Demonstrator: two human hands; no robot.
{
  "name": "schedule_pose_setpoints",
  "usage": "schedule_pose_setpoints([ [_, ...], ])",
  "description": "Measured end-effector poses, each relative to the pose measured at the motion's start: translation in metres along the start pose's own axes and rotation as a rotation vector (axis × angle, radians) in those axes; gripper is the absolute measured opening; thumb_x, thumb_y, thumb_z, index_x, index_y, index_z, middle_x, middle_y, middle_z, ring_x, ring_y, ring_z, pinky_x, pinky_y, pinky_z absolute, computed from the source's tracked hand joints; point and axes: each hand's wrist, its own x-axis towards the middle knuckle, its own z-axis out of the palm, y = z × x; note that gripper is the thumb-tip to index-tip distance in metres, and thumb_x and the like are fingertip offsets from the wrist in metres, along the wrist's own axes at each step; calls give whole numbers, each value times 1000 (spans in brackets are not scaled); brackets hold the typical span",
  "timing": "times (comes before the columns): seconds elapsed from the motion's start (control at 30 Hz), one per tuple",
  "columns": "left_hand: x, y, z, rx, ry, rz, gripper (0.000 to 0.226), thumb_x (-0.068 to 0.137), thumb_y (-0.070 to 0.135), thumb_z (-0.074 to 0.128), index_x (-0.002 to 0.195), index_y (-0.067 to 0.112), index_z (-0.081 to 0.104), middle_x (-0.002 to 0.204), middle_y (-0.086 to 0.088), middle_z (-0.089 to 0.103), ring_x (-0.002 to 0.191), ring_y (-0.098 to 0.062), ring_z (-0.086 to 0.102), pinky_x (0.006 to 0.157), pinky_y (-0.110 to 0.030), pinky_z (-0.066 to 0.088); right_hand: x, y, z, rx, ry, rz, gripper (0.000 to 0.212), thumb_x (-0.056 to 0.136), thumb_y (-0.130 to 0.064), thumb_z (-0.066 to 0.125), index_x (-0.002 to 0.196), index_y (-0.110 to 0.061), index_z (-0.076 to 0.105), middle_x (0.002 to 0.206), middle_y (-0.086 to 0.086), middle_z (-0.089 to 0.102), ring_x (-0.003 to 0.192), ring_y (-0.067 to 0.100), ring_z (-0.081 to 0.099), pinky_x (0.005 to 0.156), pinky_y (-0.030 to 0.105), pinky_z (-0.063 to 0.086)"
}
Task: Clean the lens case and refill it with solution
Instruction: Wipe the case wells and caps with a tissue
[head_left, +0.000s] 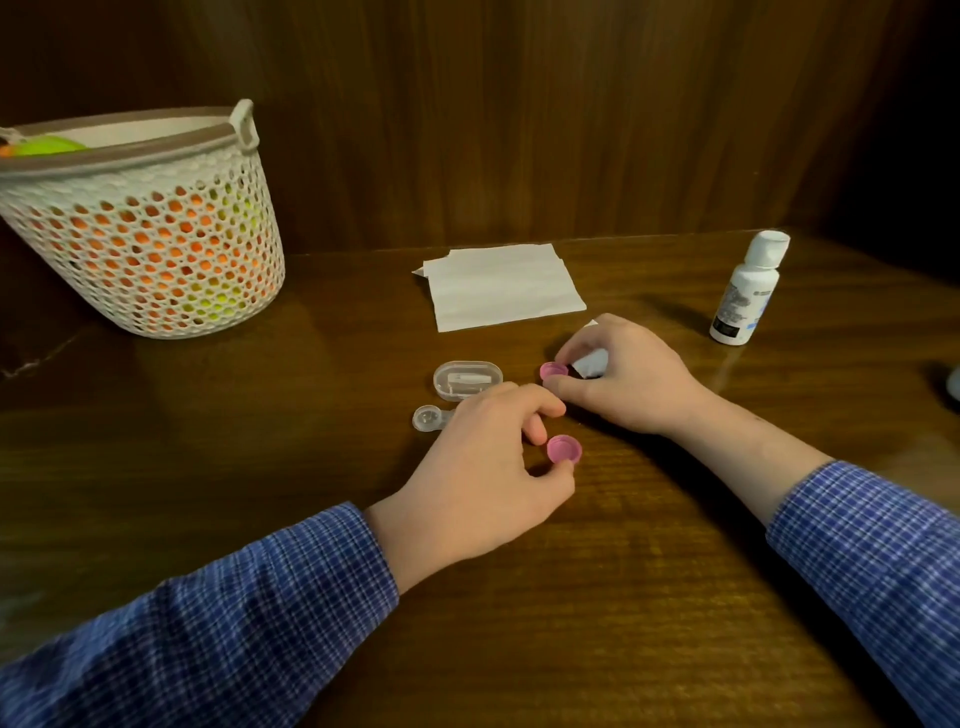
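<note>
The clear lens case (427, 419) is laid on the surface (623, 597), partly hidden under the left hand (467, 467). Both pink caps are off, presumably to expose the wells for wiping. One pink cap (564, 450) is pinched in the left grip; a second (554, 370) is pinched in the right hand (623, 379) together with a tissue scrap (592, 362). One solution bottle (747, 291) is kept closed nearby, and one folded tissue (501, 286) is laid out.

Both my forearms reach in; left hand (467, 462) curled palm-down, thumb and fingers pinched; right hand (623, 379) farther, fingertips pinched.
</note>
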Motion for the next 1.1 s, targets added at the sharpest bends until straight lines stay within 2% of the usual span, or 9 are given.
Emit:
schedule_pose_setpoints([
  [0.07, -2, 0, -2, -40, 40, -3, 39, 88, 37, 73, 125, 39, 61, 83, 20, 58, 85, 13, 56, 62, -10, 48, -1, -1, -1, 29, 0, 2, 25, 84, -54, 74, 93, -30, 76, 113, -11, 62, 105, 9, 56, 78, 29, 48],
  [0.17, 1, -1, -9, -318, 144, -106, 23, 93, 22, 70, 110, 38, 65, 82, 16, 66, 65, 1, 61, 56, -13, 51, -6, -4, -7, 171, 80, -26, 18, 82, -47, 79, 86, -30, 75, 106, -11, 64, 107, 11, 59, 91, 36, 49],
  [0.33, 14, -2, -19, -891, 163, -470, 18, 104, 22, 55, 110, 18, 71, 84, -2, 70, 59, -7, 55, 49, -21, 44, -27, -25, -19, 408, 224, -281, 22, 81, -45, 81, 96, -28, 80, 96, -9, 66, 97, 8, 60, 79, 19, 47],
  [0.47, 12, -1, -19, -1235, -6, -451, 37, 105, 35, 48, 119, 8, 69, 80, -3, 67, 60, -9, 54, 52, -25, 43, -38, -36, -19, 452, 217, -375, 20, 81, -33, 84, 96, -22, 80, 96, 4, 67, 95, 17, 62, 80, 36, 51],
  [0.6, 12, 0, -22, -1333, -168, -415, 48, 104, 42, 44, 125, 5, 66, 75, 2, 61, 61, -8, 50, 55, -25, 41, -41, -36, -20, 485, 220, -424, 18, 80, -28, 85, 95, -20, 80, 95, 4, 67, 93, 18, 63, 78, 40, 51],
  [0.7, 12, 0, -23, -1371, -243, -415, 45, 102, 44, 46, 115, 10, 72, 79, 1, 58, 64, -10, 46, 57, -25, 40, -41, -36, -20, 499, 215, -433, 16, 81, -27, 85, 95, -21, 80, 96, 1, 67, 94, 17, 64, 80, 40, 52],
  [0.83, 13, 1, -24, -1427, -281, -391, 36, 100, 41, 52, 109, 13, 73, 84, 0, 52, 67, -11, 44, 61, -26, 40, -41, -34, -21, 506, 200, -442, 16, 82, -27, 83, 96, -20, 79, 97, 0, 67, 94, 18, 64, 79, 33, 52],
  [0.97, 13, 0, -25, -1458, -298, -391, 28, 102, 34, 52, 110, 11, 66, 85, 0, 50, 67, -10, 45, 61, -26, 42, -39, -33, -25, 624, 252, -413, 14, 93, -22, 65, 99, -13, 75, 97, -1, 68, 95, 12, 64, 85, 29, 49],
  [1.1, 13, -3, -26, -1484, -282, -401, 23, 99, 29, 55, 108, 10, 65, 84, 0, 53, 68, -11, 46, 63, -26, 45, -39, -34, -31, 755, 205, -294, 20, 90, -19, 66, 109, -26, 65, 103, -4, 66, 92, 13, 63, 76, 31, 52],
])
